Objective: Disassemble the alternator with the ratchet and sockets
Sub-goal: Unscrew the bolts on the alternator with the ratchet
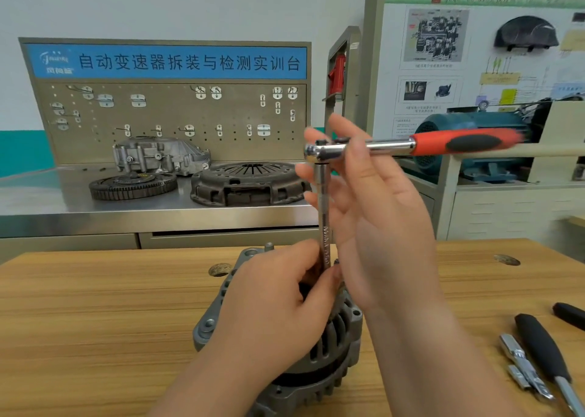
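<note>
Spanning the foreground is a pale wooden bench [95, 321]. Behind it stands a stainless-steel bench [95, 214] backed by a tan pegboard [171, 116] with a blue banner. That rear bench carries a dark round clutch cover [250, 182], a toothed flywheel ring [133, 187] and a grey cast housing [158, 155]. A teal electric motor [474, 125] sits further right.

The grey cast-aluminium alternator [332, 350] stands on end at the near middle of the wooden bench, its axis upright and its slotted shell facing the camera.

The chrome ratchet with a red-and-black handle [411, 146] lies level above it. Its long axis runs left to right, with the head to the left and the handle pointing right. A slim chrome extension bar [323, 207] hangs straight down from the head to the alternator's top.

The right grip [380, 226] is open, its fingers straight and spread against the ratchet's head end and the bar's upper part. The left grip [272, 299] is curled around the bar's lower end, pinching it just above the alternator.

At the right edge of the wooden bench lie a black-handled tool [541, 350] and, just beside it, small chrome pieces [522, 366].
</note>
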`<state>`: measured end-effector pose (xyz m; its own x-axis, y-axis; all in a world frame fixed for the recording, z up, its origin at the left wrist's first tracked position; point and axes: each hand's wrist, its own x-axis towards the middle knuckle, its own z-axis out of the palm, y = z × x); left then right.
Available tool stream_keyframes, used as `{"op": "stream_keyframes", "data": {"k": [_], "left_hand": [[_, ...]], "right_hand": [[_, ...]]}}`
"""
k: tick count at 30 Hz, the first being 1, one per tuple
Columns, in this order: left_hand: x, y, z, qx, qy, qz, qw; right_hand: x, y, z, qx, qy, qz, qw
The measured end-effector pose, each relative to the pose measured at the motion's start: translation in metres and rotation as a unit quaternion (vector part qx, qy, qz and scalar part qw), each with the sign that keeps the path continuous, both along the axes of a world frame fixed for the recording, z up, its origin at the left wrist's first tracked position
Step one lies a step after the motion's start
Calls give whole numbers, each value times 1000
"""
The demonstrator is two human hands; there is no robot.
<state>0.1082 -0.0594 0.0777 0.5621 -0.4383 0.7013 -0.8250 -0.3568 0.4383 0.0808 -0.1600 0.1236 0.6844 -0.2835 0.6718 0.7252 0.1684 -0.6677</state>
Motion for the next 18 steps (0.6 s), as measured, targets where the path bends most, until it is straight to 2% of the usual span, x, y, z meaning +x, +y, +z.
{"op": "stream_keyframes", "data": {"k": [4, 9, 12, 18], "left_hand": [[0, -2, -1, 0, -6, 13, 1000], [-1, -1, 0, 11, -14, 4, 1000], [-1, 1, 1, 13, -10, -4, 1000], [1, -1, -1, 6, -10, 9, 1000]], "right_hand": [[-1, 2, -1, -25, -62, -43, 997], [-1, 1, -1, 4, -1, 36, 999], [-1, 2, 0, 26, 25, 50, 998], [-2, 5, -2, -26, -50, -46, 997]]}}
